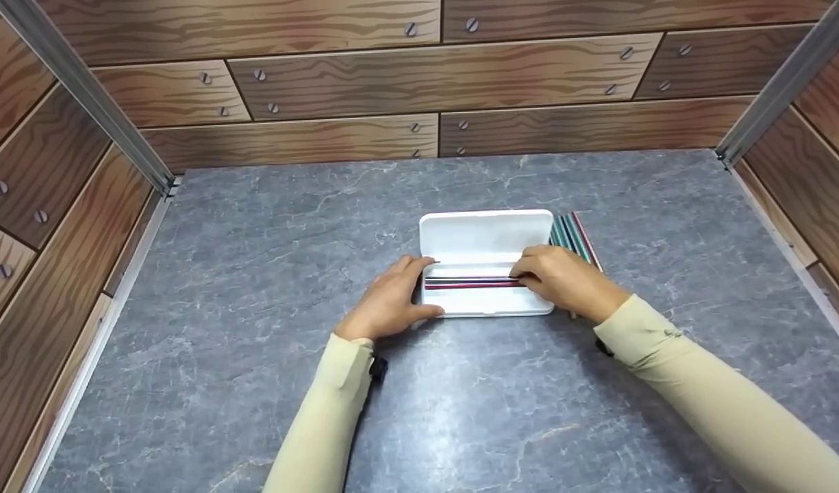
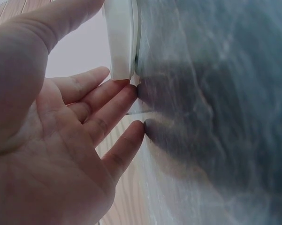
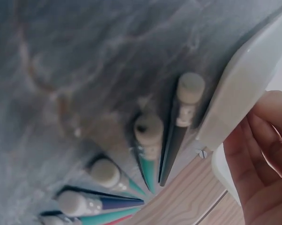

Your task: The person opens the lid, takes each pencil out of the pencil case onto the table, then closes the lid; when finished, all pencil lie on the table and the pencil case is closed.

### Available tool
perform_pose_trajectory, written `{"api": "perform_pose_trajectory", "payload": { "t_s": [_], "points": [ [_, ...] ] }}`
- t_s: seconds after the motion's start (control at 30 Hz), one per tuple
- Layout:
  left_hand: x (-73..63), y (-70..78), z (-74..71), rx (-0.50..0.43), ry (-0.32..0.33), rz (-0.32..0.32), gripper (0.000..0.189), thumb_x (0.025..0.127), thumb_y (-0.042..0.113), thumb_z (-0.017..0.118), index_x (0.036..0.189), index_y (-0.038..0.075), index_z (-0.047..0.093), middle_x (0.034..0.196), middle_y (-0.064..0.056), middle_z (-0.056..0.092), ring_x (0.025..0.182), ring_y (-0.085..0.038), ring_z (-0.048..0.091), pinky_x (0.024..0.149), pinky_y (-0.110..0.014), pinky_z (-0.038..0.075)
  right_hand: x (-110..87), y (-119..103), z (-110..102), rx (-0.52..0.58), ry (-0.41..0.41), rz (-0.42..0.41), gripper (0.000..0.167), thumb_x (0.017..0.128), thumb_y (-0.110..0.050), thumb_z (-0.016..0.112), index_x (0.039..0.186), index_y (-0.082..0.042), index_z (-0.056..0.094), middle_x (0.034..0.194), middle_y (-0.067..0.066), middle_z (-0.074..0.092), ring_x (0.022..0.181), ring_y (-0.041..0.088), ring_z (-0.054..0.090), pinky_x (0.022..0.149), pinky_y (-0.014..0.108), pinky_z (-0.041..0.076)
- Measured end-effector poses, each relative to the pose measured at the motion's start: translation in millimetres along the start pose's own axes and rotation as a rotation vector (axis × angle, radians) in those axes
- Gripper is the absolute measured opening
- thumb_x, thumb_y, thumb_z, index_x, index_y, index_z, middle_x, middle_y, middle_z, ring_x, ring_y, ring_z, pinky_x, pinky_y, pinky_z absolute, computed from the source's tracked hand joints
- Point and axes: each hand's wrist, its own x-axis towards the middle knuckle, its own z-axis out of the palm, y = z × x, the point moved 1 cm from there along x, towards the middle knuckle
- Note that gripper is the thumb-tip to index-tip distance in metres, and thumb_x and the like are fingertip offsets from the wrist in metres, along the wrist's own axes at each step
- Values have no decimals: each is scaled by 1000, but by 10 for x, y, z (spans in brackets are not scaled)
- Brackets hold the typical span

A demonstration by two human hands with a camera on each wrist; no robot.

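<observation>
Case (image 1: 487,302), white, is set open on the grey marbled table (image 1: 255,274), slightly toward 4 o'clock from the head view's centre. Lid (image 1: 486,236) is raised at its 12 o'clock side. Inner pencils (image 1: 460,285), red and dark ones included, are laid lengthwise along the 9-to-3 line; exact count cannot be told.

At 9 o'clock, the case is flanked by the left hand (image 1: 388,298): thumb and fingers are spread apart, fingertips placed near the hinge at 10 o'clock, thumb at the 8 o'clock corner; nothing is pinched. In the left wrist view, the fingers are seen loosely extended beside the case's end.

At 3 o'clock, the rim is crossed by the right hand (image 1: 566,277), fingers curled inside; inner pencils are pinched at their 3 o'clock ends, exactly which is hidden.

Loose pencils (image 1: 574,236), green, dark and red, are lined up side by side on the table just beside the case, toward 2 o'clock, partly covered by the right hand. Their pale eraser ends (image 3: 191,88) are shown blurred in the right wrist view. Light sleeves (image 1: 323,418) are worn on both arms. Table is backed at 12 o'clock by a plank-patterned wall (image 1: 337,82).
</observation>
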Motion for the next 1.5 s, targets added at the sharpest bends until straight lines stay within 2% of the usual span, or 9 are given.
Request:
{"api": "perform_pose_trajectory", "payload": {
  "t_s": [0.17,0.4,0.67,0.87,1.0,1.1,1.23,1.37,1.5],
  "points": [
    [6,5,0,9,-7,-4,86,97,35,89,167,8,48,161,-17,58,153,-37,54,129,-61,43,-32,5,-57,47,42,24,16,95,6,82,106,-4,87,97,11,80,87,28,77,78,48,65],
    [3,6,1,4,-3,-1,85,97,35,90,167,6,49,161,-18,58,153,-38,55,128,-62,44,-95,62,-137,119,105,111,16,94,5,83,106,-5,87,98,9,83,89,26,77,82,46,65],
    [4,-5,10,5,-5,-4,85,97,35,89,167,7,49,160,-17,58,152,-37,55,128,-60,44,-249,149,-266,177,168,237,16,94,3,84,108,-5,88,100,10,85,90,22,76,83,34,65],
    [4,-1,11,3,-10,-9,85,97,35,89,167,7,48,160,-18,58,152,-37,55,129,-59,44,-410,260,-401,188,235,332,18,93,1,86,111,-4,87,106,15,85,90,17,74,82,13,56],
    [1,-5,9,-3,-15,-16,86,97,34,90,167,7,48,161,-18,58,152,-37,55,130,-60,43,-539,380,-452,194,282,405,19,93,1,86,111,0,86,107,21,84,85,0,68,77,2,48],
    [7,-30,24,-10,-9,-8,86,97,34,90,167,7,48,160,-18,58,152,-38,55,129,-62,43,-651,468,-467,195,304,475,18,93,0,86,111,3,85,103,24,84,79,-12,60,73,1,46],
    [8,-37,28,-3,-5,-2,86,97,34,90,166,7,48,160,-18,58,152,-38,54,129,-62,43,-797,554,-461,186,314,565,19,93,-2,87,111,4,84,101,25,84,74,-17,56,68,3,44],
    [4,-8,7,13,-13,-15,86,97,36,89,168,8,47,161,-17,57,153,-37,54,130,-60,42,-890,615,-435,172,300,624,22,93,-4,86,113,5,83,100,25,84,72,-14,57,64,7,45],
    [5,-2,10,10,-15,-20,87,97,36,90,168,8,47,161,-17,58,152,-37,55,130,-59,43,-932,655,-414,168,242,686,29,92,-7,84,119,5,82,99,23,84,68,-6,60,63,13,46]
  ]
}}
